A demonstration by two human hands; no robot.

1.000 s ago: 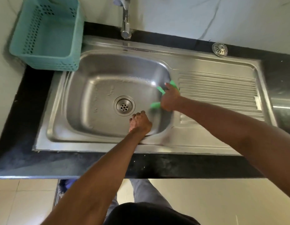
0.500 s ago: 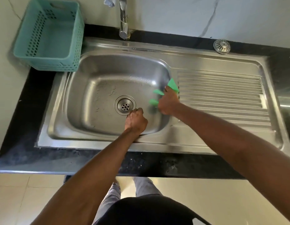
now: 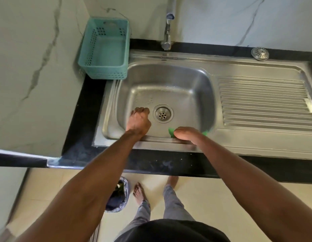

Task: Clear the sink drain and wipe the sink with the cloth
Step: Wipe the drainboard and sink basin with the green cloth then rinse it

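The steel sink point(image 3: 169, 81) has a round drain point(image 3: 163, 113) in the middle of its bowl. My right hand point(image 3: 187, 134) presses a green cloth point(image 3: 171, 132) against the bowl's near wall, right of the drain; only the cloth's two tips show beside the hand. My left hand point(image 3: 138, 120) rests flat on the bowl floor just left of the drain, fingers together, holding nothing that I can see.
A teal perforated basket point(image 3: 106, 49) stands at the sink's back left. The tap point(image 3: 167, 32) rises behind the bowl. A loose metal strainer point(image 3: 260, 53) lies on the counter at the back right. The ribbed drainboard point(image 3: 263, 102) lies right of the bowl. A bin bag point(image 3: 118, 194) sits on the floor.
My right hand has slid the cloth from the bowl's right wall down to its near wall. My left hand has moved from in front of the drain to its left side. The view shifted.
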